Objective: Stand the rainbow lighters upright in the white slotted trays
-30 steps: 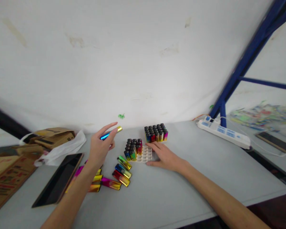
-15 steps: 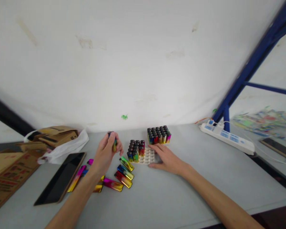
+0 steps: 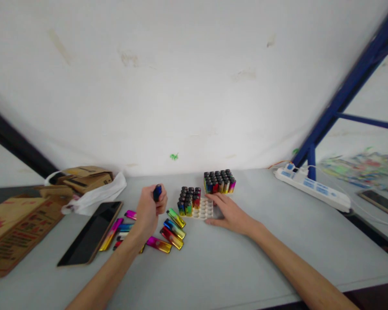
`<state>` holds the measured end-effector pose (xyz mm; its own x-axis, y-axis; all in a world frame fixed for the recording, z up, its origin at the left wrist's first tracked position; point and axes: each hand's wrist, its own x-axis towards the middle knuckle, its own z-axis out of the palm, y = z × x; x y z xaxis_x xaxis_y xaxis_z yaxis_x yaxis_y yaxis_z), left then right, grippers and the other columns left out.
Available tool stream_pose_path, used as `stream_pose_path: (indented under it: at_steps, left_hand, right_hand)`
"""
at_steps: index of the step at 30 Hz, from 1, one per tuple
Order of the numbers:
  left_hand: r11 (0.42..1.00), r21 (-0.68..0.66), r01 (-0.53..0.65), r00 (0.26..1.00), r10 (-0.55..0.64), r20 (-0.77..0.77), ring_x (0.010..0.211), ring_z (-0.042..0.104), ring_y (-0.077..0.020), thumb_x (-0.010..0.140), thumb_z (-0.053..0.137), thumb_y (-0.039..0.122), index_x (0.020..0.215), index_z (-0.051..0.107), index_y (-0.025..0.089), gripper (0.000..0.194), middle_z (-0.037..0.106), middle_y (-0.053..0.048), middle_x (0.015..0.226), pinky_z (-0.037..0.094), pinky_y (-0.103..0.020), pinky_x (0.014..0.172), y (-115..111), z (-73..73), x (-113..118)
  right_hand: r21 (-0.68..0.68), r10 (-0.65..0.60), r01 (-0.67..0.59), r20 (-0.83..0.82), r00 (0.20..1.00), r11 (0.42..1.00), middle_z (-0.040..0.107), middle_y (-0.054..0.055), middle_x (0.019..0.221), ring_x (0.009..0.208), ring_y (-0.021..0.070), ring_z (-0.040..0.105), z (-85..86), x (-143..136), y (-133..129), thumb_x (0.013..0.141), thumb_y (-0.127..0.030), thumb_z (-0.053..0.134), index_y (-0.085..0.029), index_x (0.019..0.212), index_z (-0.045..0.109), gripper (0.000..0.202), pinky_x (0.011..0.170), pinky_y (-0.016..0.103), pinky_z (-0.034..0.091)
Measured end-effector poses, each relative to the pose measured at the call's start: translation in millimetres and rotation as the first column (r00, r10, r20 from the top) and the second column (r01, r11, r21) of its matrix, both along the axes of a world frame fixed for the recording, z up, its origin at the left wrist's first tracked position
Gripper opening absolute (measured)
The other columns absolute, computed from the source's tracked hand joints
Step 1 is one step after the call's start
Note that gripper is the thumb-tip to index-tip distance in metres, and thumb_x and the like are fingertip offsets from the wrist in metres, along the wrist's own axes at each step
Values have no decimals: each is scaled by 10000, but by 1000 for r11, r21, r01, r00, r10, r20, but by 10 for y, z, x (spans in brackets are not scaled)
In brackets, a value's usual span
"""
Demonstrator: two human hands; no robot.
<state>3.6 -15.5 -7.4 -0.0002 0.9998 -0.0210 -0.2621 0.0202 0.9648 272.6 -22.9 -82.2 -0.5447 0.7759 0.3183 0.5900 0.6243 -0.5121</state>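
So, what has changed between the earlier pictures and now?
The left hand lowered slightly, turned its lighter from sideways to roughly upright and closed its fingers around it. Nothing was let go. The right hand stayed at the white tray.

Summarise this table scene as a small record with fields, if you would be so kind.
left hand: the left hand grips a lighter, dark blue end up
right hand: the right hand is spread at the right edge of the white tray
tray: upright lighters on its left side, empty pockets on its right
behind tray: packed group of lighters, upright
loose: shiny multicoloured lighters, lying flat
left side: tablet, plastic bag, printed carton
right side: power strip
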Motion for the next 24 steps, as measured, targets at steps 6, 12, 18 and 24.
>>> stream_pose_path:
  at_steps: [6, 12, 18, 24]
  left_hand:
    - [994, 63, 86, 995, -89, 38, 391, 181, -65, 878, 467, 596, 620, 430, 206, 469, 232, 88, 479, 170, -191, 388, -34, 8, 78]
    - [963, 220, 155, 987, -144, -66, 414, 337, -83, 912, 561, 495, 853, 479, 228, 285, 439, 83, 559, 289, -207, 424, -117, 47, 191]
    - [861, 477, 175, 897, 61, -439, 815, 612, -170, 956, 575, 439, 948, 644, 192, 256, 654, -42, 884, 505, -296, 768, -198, 71, 286]
    - [687, 577, 442, 655, 192, -731, 985, 649, -227, 889, 712, 304, 973, 715, 199, 134, 736, -68, 972, 512, -393, 941, -70, -74, 202]
  right_hand:
    - [9, -7, 7, 3, 1000, 1000, 548, 177, 1370, 1244, 319, 551, 23, -4, -9, 884, -513, 712, -195, 1501, 389, 765, 1081, 506, 452]
    - [-7, -13, 12, -48, 999, 1000, 551, 183, 1397, 1239, 306, 569, -8, -3, 19, 837, -510, 766, -179, 1491, 404, 818, 1069, 486, 478]
    - [5, -15, 15, -42, 999, 1000, 554, 190, 1391, 1245, 315, 568, -4, -17, 22, 837, -499, 770, -171, 1481, 417, 804, 1080, 493, 469]
    - [38, 11, -10, -32, 999, 999, 558, 186, 1361, 1230, 315, 561, -15, -11, 32, 847, -500, 760, -164, 1483, 402, 804, 1067, 488, 474]
